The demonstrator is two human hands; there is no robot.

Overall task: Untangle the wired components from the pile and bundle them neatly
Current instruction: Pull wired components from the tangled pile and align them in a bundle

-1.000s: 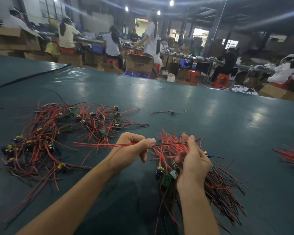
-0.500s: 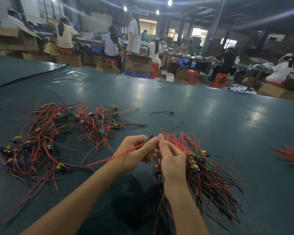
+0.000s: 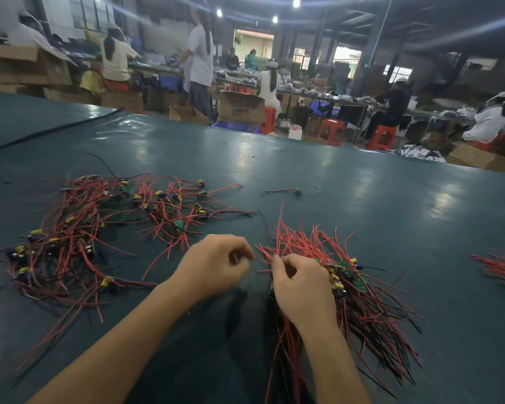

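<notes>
A tangled pile of red and black wired components point(image 3: 99, 228), with small green boards and yellow-capped parts, lies on the left of the dark green table point(image 3: 362, 199). To the right lies a sorted bundle of the same wired components point(image 3: 362, 301), its wires fanned out. My right hand point(image 3: 301, 287) grips this bundle at its left side, fingers curled into the wires. My left hand point(image 3: 216, 263) hovers just left of it with its fingers curled; no wire shows in them. The two hands are a small gap apart.
A single wired component point(image 3: 297, 191) lies alone farther back. More red wires point(image 3: 502, 269) reach in at the right edge. Beyond the table's far edge are cardboard boxes point(image 3: 241, 107), red stools and several people working.
My left hand drew a red wired component from the pile over to the bundle, then came away without it. My right hand dropped lower onto the bundle.
</notes>
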